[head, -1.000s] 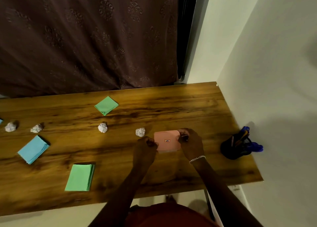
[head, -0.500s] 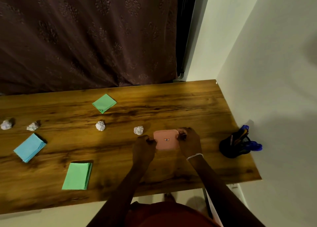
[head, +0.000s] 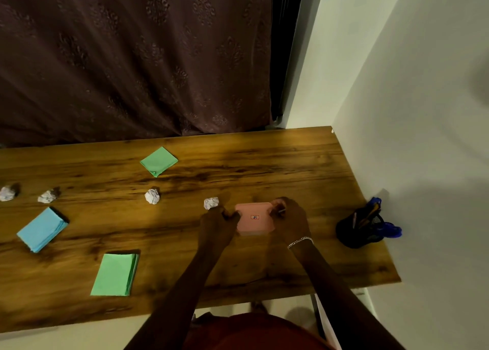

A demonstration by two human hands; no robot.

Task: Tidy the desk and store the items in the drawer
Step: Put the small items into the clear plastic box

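The fingers (head: 229,215) of the left hand (head: 217,226) are curling round the left edge of the pink paper pad (head: 254,221), while those of the right hand (head: 291,218) are pinching its right edge, so both hands are gripping it between them. A thin pale sliver is showing at the right fingertips, too small to identify. The pad is facing up with a small dark-printed label at its middle; whether it is resting on the counter (head: 264,169) or just above it cannot be told. A chain bracelet (head: 300,242) is circling the right wrist.

Just beside the left knuckles a crumpled paper ball (head: 211,203) is lying, with a second ball (head: 152,196) further left and two more, a third ball (head: 47,196) and a fourth ball (head: 6,193), near the left edge. A green square pad (head: 158,161) is sitting towards the back, a blue paper stack (head: 42,229) at the left, and a green paper stack (head: 115,274) near the front edge. At the right, a black mesh pen holder (head: 360,228) is standing against the wall (head: 423,111). A brown patterned curtain (head: 132,58) is hanging behind.
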